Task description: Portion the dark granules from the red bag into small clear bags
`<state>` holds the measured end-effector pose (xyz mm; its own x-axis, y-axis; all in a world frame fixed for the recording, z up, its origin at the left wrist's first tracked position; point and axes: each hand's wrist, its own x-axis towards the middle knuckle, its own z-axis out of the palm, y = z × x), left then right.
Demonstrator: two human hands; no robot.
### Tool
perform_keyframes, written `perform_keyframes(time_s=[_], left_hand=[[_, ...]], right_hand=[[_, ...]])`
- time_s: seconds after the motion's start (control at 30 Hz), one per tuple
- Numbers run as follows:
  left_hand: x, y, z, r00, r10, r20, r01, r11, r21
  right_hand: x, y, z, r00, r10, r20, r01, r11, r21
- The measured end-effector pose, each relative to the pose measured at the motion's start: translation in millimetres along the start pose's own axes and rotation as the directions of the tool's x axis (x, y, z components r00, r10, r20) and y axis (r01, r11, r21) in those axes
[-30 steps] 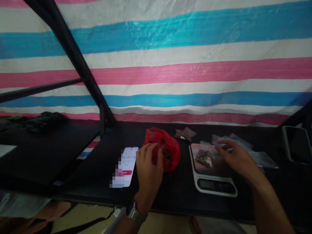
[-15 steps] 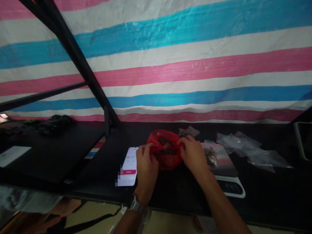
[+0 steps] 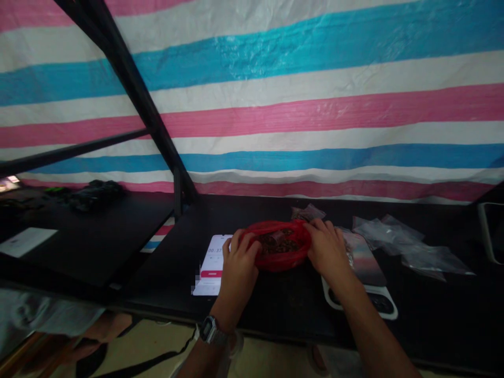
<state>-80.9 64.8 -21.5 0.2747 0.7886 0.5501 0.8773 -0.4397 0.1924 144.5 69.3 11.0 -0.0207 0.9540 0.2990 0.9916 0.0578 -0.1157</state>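
A red plastic bag (image 3: 281, 264) stands on the black table with its mouth spread wide. Inside lie many small brown pieces (image 3: 289, 244), too small to name, and a bit of clear plastic. My left hand (image 3: 241, 257) grips the bag's left rim, fingers curled over it. On the opposite side my right hand (image 3: 326, 244) pinches the right rim. Left of my left hand lies a phone (image 3: 210, 268) with a lit timer screen. Partly hidden behind my right hand are a flat scale-like device (image 3: 364, 257) and a small clear bag with something in it.
Several clear zip bags (image 3: 409, 247) lie on the right of the table. A small filled bag (image 3: 308, 212) sits behind the red bag. A black metal frame (image 3: 157, 131) rises at left; another person's arm (image 3: 106, 328) shows at lower left. A striped sheet (image 3: 315, 115) hangs behind.
My hands have moved apart and the red bag's mouth has widened and lowered, showing more of the brown pieces. My right hand has shifted right. The view has turned slightly.
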Motion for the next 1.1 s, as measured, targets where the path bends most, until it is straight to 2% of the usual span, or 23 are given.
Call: perform_keyframes(time_s=[0.1,0.2,0.3,0.37,0.43,0.53,0.6,0.7,0.77,0.93,1.1], left_hand=[[-1,-3,-3,0.999,0.003,-0.033,-0.003,1.000,0.001],[-4,0,-8,0.995,0.054,-0.079,-0.056,0.998,-0.015],[-11,9,-12,0.979,0.161,-0.129,-0.169,0.984,-0.060],[-18,20,-15,0.963,0.208,-0.172,-0.226,0.970,-0.091],[-26,32,-17,0.943,0.238,-0.231,-0.268,0.957,-0.109],[-39,55,-17,0.901,0.308,-0.307,-0.364,0.920,-0.145],[-46,70,-17,0.867,0.371,-0.334,-0.446,0.876,-0.184],[-54,88,-15,0.817,0.449,-0.363,-0.548,0.801,-0.242],[-59,97,-14,0.800,0.477,-0.364,-0.581,0.766,-0.275],[-66,111,-12,0.800,0.514,-0.309,-0.596,0.735,-0.323],[-59,122,-5,0.835,0.429,-0.346,-0.542,0.752,-0.375]], right_hand=[[0,9,-5,1.000,-0.013,-0.020,0.015,0.994,0.109],[1,31,-20,0.994,-0.067,-0.084,0.091,0.939,0.330],[-2,67,-40,0.981,0.008,-0.196,0.084,0.887,0.453],[-7,93,-51,0.965,0.106,-0.241,0.015,0.892,0.453],[-14,116,-56,0.939,0.242,-0.245,-0.132,0.910,0.392],[-24,135,-51,0.896,0.410,-0.172,-0.341,0.882,0.326],[-29,138,-43,0.890,0.437,-0.126,-0.378,0.865,0.329],[-31,137,-37,0.906,0.411,-0.096,-0.350,0.859,0.374],[-32,136,-36,0.913,0.399,-0.084,-0.337,0.853,0.398],[-30,137,-29,0.937,0.340,-0.085,-0.273,0.859,0.433],[-21,130,-8,0.951,0.287,-0.117,-0.219,0.887,0.406]])
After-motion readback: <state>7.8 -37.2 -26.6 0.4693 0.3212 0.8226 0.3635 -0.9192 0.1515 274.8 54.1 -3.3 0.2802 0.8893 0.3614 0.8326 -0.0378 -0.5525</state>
